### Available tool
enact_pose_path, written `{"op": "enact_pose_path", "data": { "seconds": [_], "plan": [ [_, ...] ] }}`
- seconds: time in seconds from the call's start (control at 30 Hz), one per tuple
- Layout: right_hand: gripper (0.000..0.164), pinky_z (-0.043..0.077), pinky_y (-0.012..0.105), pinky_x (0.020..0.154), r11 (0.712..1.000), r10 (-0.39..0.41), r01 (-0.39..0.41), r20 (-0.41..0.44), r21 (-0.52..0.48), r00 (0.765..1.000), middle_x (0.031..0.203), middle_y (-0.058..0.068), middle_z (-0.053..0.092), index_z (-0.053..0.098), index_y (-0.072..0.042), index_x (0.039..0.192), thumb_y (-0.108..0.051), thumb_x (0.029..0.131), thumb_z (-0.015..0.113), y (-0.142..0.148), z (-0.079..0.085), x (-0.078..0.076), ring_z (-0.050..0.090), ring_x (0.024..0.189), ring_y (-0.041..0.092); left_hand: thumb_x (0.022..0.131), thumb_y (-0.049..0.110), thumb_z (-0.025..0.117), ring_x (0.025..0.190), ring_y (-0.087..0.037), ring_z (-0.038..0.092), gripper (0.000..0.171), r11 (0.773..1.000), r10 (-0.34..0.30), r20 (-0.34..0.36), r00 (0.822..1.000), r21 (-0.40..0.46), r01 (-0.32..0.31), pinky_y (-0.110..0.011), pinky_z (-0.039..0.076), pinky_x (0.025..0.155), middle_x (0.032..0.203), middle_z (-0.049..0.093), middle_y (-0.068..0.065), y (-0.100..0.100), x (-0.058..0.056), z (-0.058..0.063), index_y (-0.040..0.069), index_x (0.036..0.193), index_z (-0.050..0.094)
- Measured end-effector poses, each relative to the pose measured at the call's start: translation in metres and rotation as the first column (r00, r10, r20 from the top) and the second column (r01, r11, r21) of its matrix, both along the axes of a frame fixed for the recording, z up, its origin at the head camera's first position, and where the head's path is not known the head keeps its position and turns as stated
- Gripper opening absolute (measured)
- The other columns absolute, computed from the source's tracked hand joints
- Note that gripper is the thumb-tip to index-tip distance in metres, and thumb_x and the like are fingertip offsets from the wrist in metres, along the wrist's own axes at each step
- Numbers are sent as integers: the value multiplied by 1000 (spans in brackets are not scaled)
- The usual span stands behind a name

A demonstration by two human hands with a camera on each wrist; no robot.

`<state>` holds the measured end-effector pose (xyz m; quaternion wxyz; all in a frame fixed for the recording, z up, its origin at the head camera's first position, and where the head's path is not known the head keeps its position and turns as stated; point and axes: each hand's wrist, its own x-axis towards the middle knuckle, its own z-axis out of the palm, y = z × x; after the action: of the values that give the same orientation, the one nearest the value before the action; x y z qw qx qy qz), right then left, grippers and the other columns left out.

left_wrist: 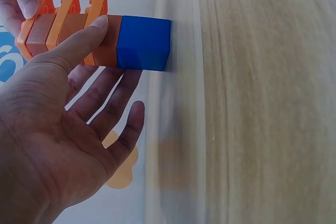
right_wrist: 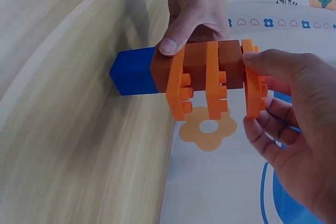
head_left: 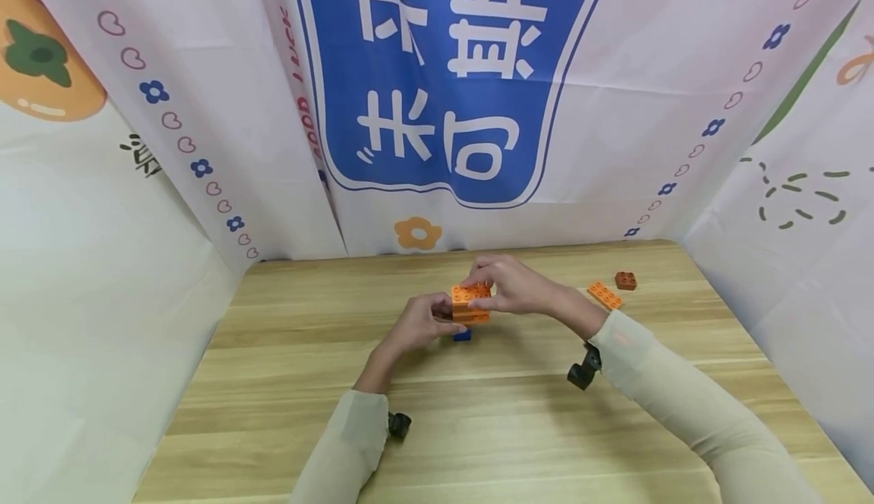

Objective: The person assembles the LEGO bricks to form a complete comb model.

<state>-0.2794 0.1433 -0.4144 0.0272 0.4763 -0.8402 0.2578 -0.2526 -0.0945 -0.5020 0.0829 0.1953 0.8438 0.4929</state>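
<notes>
A tower of toy building bricks stands on the table between both hands. Its base is a blue brick (right_wrist: 134, 72), above which brown bricks (right_wrist: 195, 66) alternate with three orange plates (right_wrist: 213, 95) that jut out to one side. Low on the tower, the left hand (head_left: 419, 323) grips a brown brick between its thumb and fingers, just above the blue one. With thumb and fingers the right hand (head_left: 514, 285) pinches the top orange plate (right_wrist: 253, 100), whose studs show in the head view. Part of the tower's side is hidden by the left hand's thumb in the left wrist view.
To the right of the right hand, a loose orange plate (head_left: 605, 295) and a loose brown brick (head_left: 625, 281) lie on the wooden table (head_left: 478, 428). A printed cloth (head_left: 608, 177) hangs along the table's back edge, and more cloth covers both sides.
</notes>
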Motion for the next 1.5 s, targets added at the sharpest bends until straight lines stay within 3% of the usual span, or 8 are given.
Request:
{"op": "enact_pose_path", "data": {
  "seconds": [0.2,0.63,1.27,1.5],
  "plan": [
    [31,55,27,72,1000,-18,16,44,26,999,97,1,71,82,-7,115,-17,87,88,-4,4,-1,61,82,11,87,12,90,93,-16,73,25,1000,-6,-11,1000,12,7,-33,62,86,102,77,-3,-1,-1,-2,7,106,74],
    [33,53,27,70,998,-54,50,97,44,994,94,-1,69,82,-5,115,-14,85,90,-6,5,1,59,81,12,88,13,89,94,-15,74,27,1000,-28,-5,1000,2,28,-31,62,87,105,78,-3,0,-2,-3,6,109,73],
    [31,53,27,73,996,-70,67,49,62,996,99,2,73,82,-6,115,-15,86,89,-8,7,2,61,83,12,92,17,86,95,-16,73,25,999,-41,-58,998,-36,39,-31,62,86,109,78,-6,-1,1,4,9,112,73],
    [33,59,35,76,998,-58,57,69,10,996,103,1,76,80,-7,119,-17,88,88,-2,1,1,65,85,12,91,17,86,95,-16,73,22,999,-29,-58,998,-26,28,-34,62,86,106,78,-4,-1,1,3,11,108,74]
  ]
}}
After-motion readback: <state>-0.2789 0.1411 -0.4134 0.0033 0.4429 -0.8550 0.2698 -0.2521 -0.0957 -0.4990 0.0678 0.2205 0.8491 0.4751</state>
